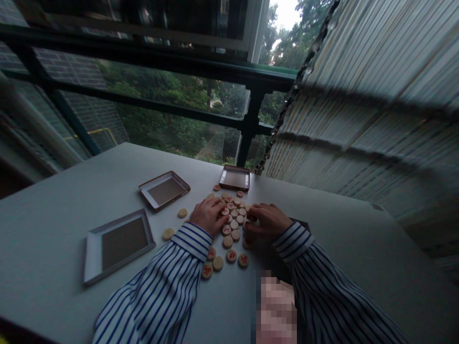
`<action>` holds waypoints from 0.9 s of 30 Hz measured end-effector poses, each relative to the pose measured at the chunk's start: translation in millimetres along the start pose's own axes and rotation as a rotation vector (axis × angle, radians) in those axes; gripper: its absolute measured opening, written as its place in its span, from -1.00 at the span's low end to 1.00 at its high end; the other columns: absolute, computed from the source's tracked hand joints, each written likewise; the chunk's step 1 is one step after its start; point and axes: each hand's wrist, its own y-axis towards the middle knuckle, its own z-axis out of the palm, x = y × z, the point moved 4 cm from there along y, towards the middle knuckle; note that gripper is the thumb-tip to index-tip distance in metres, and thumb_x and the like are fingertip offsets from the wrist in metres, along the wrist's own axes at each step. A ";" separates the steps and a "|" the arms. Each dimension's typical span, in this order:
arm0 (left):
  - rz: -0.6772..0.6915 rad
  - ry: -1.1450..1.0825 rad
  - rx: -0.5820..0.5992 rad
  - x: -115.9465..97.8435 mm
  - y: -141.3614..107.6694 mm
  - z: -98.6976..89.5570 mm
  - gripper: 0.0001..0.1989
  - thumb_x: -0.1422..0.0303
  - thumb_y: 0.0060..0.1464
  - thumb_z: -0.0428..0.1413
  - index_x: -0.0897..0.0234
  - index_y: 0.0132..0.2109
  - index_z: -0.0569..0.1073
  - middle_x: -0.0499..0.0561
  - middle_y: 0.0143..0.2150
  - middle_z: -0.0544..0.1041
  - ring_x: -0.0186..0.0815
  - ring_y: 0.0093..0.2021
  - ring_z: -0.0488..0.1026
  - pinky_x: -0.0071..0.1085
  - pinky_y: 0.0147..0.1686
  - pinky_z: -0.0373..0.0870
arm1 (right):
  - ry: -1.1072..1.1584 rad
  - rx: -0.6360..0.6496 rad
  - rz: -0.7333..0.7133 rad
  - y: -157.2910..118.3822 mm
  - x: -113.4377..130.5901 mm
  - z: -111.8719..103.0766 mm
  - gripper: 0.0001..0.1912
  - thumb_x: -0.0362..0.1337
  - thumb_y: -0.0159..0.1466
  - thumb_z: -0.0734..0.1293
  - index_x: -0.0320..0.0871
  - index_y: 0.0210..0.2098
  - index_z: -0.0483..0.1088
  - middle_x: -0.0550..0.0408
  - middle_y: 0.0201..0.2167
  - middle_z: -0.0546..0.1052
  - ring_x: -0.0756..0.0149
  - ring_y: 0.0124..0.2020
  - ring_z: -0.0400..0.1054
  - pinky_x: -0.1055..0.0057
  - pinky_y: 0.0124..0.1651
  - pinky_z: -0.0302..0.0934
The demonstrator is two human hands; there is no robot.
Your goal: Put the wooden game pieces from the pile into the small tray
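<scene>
Discs (pixel 235 235) lie mostly flat on the white table (pixel 53 205), plain or red-marked round faces pointing upward, their cluster (pixel 234 214) stretched lengthwise from near to far. The left hand (pixel 208 216), fingers loosely bent, touches the cluster's left side; the right hand (pixel 268 220) curls at its right. Whether either grips a disc, I cannot tell.

On the white counter (pixel 57 220), a cluster of pale round discs (pixel 235 234), some with red markings. Over its left side, left hand (pixel 208 216), fingers extended; at its right edge, right hand (pixel 268 221), fingers curled, grip hidden. Striped sleeves (pixel 161 286) on both arms. To the left, two shallow trays (pixel 124 242); beyond the discs, a third tray (pixel 234 179). Behind, dark railing (pixel 256 102) and greenery (pixel 154 119).
</scene>
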 end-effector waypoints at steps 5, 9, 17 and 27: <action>0.007 0.005 0.008 0.9 0.0 1.6 -0.70 0.25 -0.09 0.08 0.19 -0.16 0.42 0.07 -0.06 0.40 -0.16 -0.08 0.31 -0.19 -0.12 0.28 | 0.022 -0.017 -0.006 1.1 -3.3 1.8 -0.74 -0.11 0.09 0.21 -0.13 -0.31 0.33 0.08 -0.35 0.45 0.31 -0.27 0.28 0.41 -0.28 -0.01; 0.017 -0.014 -0.006 -1.4 0.0 -0.1 -0.75 0.28 -0.09 0.09 0.20 -0.21 0.44 0.07 -0.07 0.40 -0.17 -0.08 0.31 -0.20 -0.11 0.28 | 0.006 -0.046 0.021 2.4 -4.1 0.5 -0.78 -0.18 0.09 0.21 -0.12 -0.29 0.34 0.09 -0.34 0.46 0.30 -0.25 0.28 0.40 -0.27 -0.02; -0.068 -0.012 -0.131 15.7 2.6 -21.9 -0.75 0.26 -0.06 0.05 0.27 -0.23 0.43 0.09 -0.10 0.42 -0.16 -0.09 0.32 -0.21 -0.09 0.26 | -0.004 -0.084 0.065 3.4 -2.7 -0.2 -0.80 -0.25 0.12 0.19 -0.12 -0.28 0.34 0.06 -0.33 0.46 0.29 -0.24 0.26 0.40 -0.25 -0.03; -0.241 0.190 -0.148 64.1 -3.6 -33.9 -0.76 0.25 -0.05 0.01 0.22 -0.25 0.46 0.09 -0.15 0.44 -0.11 -0.14 0.34 -0.20 -0.19 0.29 | -0.018 -0.099 0.050 3.7 -2.7 2.7 -0.80 -0.23 0.14 0.18 -0.12 -0.27 0.34 0.05 -0.33 0.45 0.29 -0.25 0.26 0.39 -0.25 -0.04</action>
